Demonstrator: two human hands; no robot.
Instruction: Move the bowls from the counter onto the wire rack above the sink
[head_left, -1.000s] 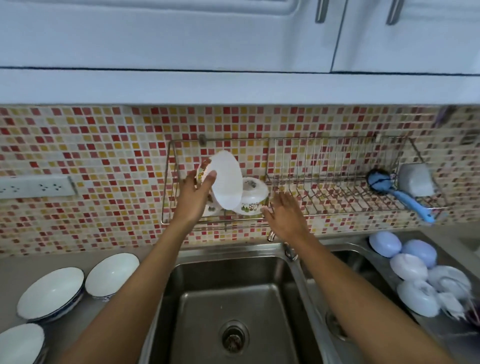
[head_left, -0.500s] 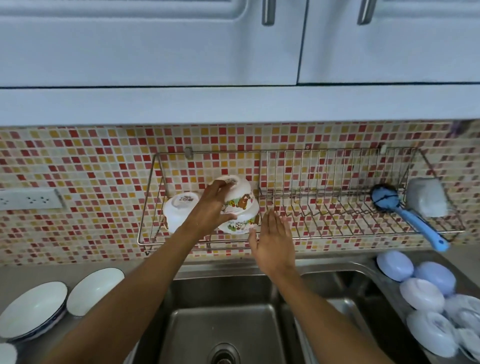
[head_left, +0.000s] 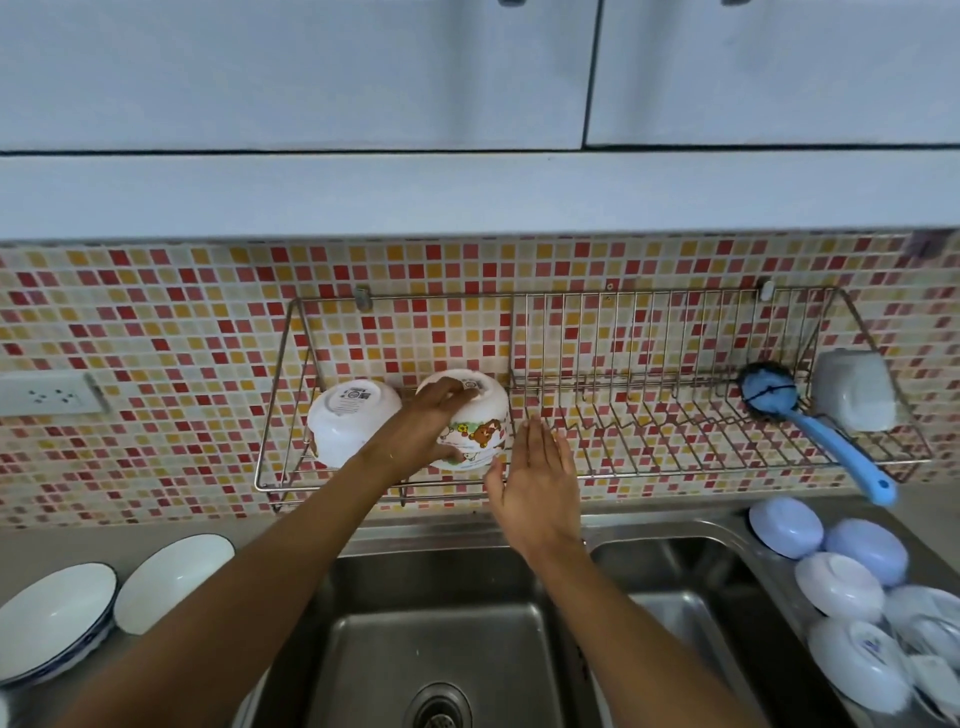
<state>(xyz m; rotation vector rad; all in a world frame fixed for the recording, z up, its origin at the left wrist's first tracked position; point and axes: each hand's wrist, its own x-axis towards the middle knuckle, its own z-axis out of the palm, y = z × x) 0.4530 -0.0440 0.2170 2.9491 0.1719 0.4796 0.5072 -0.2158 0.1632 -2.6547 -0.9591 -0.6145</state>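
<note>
Wire rack (head_left: 649, 436) on tiled wall above sink (head_left: 441, 639). Two white bowls (head_left: 93, 603) upright on tabletop (head_left: 31, 551), left of sink. Plain bowl (head_left: 348, 421) upside down at rack's left end. Bear-print bowl (head_left: 480, 431) upside down beside it, left hand (head_left: 431, 431) grasping it over top. Right hand (head_left: 540, 483) flat, fingers spread, empty, just right of bear-print bowl.
</note>
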